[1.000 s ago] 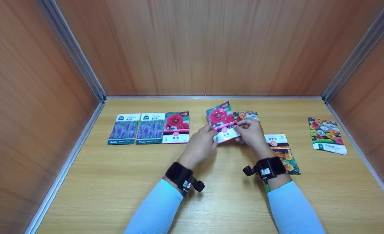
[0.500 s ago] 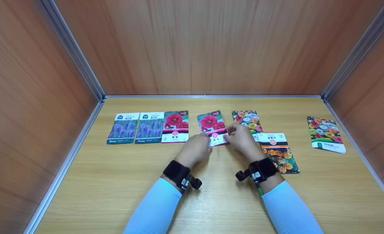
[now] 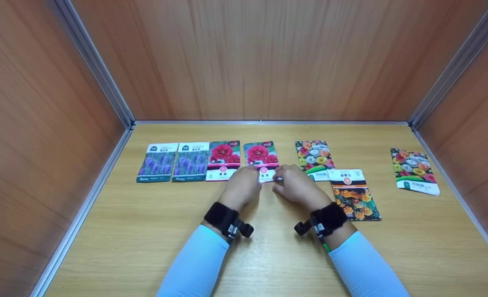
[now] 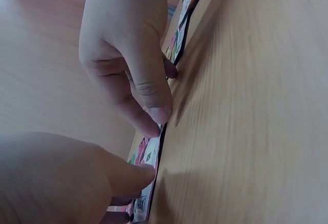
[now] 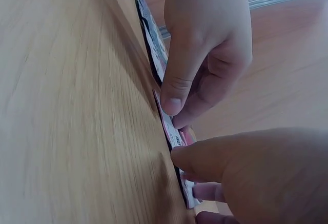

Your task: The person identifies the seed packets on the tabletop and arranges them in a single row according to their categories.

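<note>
A seed packet with pink flowers (image 3: 260,154) lies flat near the table's middle. My left hand (image 3: 242,187) pinches its lower left corner, the thumb along the near edge in the left wrist view. At the lower right corner, my right hand (image 3: 296,185) pinches it between thumb and fingers. Left of it, a narrow gap away, is a matching pink-flower packet (image 3: 223,154), with two lavender packets (image 3: 191,163) beyond. A mixed-flower packet (image 3: 313,156) lies to the right, beside an orange-flower packet (image 3: 357,202).
A second mixed-flower packet (image 3: 413,167), its lower edge slightly lifted, lies at the far right by the side wall (image 3: 466,144). Wooden panels with grey metal edging enclose the table (image 3: 144,239) on the left, back and right.
Both hands have brought the pink-flower packet leftward and down onto the table, turning it from tilted to nearly straight. The mixed-flower packet behind has come into fuller view.
</note>
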`<state>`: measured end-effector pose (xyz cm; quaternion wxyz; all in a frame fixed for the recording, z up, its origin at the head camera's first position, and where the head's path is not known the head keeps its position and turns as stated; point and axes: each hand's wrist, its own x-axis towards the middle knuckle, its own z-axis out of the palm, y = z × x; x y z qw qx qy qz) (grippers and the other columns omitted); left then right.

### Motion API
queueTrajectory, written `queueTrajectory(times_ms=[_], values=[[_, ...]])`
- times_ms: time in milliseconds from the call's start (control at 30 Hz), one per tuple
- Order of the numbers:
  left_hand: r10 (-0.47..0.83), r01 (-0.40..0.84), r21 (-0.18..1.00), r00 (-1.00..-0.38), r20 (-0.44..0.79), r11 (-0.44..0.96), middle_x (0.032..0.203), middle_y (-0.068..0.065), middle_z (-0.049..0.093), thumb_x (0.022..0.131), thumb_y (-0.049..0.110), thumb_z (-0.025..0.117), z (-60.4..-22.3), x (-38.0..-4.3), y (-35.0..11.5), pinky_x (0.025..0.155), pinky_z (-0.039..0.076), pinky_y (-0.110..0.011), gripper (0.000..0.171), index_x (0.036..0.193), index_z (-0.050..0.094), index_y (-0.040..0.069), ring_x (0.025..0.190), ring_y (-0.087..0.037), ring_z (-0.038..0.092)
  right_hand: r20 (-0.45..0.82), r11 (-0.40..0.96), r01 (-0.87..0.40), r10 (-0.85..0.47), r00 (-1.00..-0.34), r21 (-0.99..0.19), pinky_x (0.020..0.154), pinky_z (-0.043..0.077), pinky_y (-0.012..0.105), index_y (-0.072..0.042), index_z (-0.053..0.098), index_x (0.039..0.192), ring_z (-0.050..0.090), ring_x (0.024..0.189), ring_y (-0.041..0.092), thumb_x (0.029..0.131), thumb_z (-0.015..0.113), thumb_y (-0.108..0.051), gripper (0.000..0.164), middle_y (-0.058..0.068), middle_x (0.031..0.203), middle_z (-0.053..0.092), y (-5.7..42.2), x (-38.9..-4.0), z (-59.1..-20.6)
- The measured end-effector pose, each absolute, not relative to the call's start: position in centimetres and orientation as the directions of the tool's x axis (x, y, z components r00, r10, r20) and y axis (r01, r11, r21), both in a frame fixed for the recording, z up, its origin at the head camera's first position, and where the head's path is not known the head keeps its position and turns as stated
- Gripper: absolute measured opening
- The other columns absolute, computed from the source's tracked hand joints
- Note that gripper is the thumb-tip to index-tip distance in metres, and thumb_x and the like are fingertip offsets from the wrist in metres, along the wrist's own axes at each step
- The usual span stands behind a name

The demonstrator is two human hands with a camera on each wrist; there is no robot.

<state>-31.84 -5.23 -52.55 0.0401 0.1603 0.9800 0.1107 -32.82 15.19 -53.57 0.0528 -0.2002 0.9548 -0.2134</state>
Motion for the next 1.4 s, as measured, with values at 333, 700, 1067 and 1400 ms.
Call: queueTrajectory(times_ms=[333,700,1067,1400], values=[[0.355,0.343,0.177,-0.934,-0.039,0.923,0.156,-0.016,0.069,0.111,0.020,0.072,-52.71,-32.04,-5.25,0.123,0.057,-0.047,0.031,0.133,0.080,0.001,0.142,-0.035,0.069,-0.051,0.852,-0.395,-0.437,-0.898,-0.342,0.131,0.045,0.063,-0.011,0.074,0.149,0.055,0.154,0.043,0.108,0.078,-0.034,0.047,0.017,0.169,0.060,14.75,-32.40,-53.48],[0.327,0.307,0.175,-0.940,-0.101,0.936,0.164,-0.014,0.064,0.111,0.030,0.074,-52.46,-32.14,-5.59,0.130,0.051,-0.049,0.043,0.143,0.076,0.002,0.149,-0.037,0.065,-0.059,0.847,-0.415,-0.458,-0.887,-0.331,0.132,0.043,0.064,-0.011,0.068,0.157,0.052,0.158,0.042,0.108,0.078,-0.034,0.056,0.013,0.173,0.056,14.75,-32.31,-53.47],[0.294,0.270,0.190,-0.949,-0.112,0.944,0.163,-0.013,0.065,0.109,0.033,0.076,-52.32,-32.10,-5.71,0.130,0.051,-0.049,0.044,0.143,0.077,0.004,0.148,-0.037,0.065,-0.051,0.826,-0.421,-0.472,-0.880,-0.376,0.133,0.042,0.065,-0.011,0.072,0.152,0.051,0.160,0.040,0.108,0.078,-0.031,0.049,0.009,0.173,0.057,14.96,-32.29,-53.58],[0.288,0.262,0.201,-0.951,-0.112,0.944,0.165,-0.015,0.063,0.109,0.033,0.077,-52.45,-32.15,-5.77,0.130,0.051,-0.050,0.048,0.146,0.075,0.003,0.150,-0.038,0.064,-0.057,0.827,-0.422,-0.475,-0.878,-0.372,0.131,0.041,0.071,-0.013,0.070,0.156,0.051,0.161,0.040,0.107,0.080,-0.031,0.053,0.005,0.174,0.056,14.99,-32.29,-53.53]])
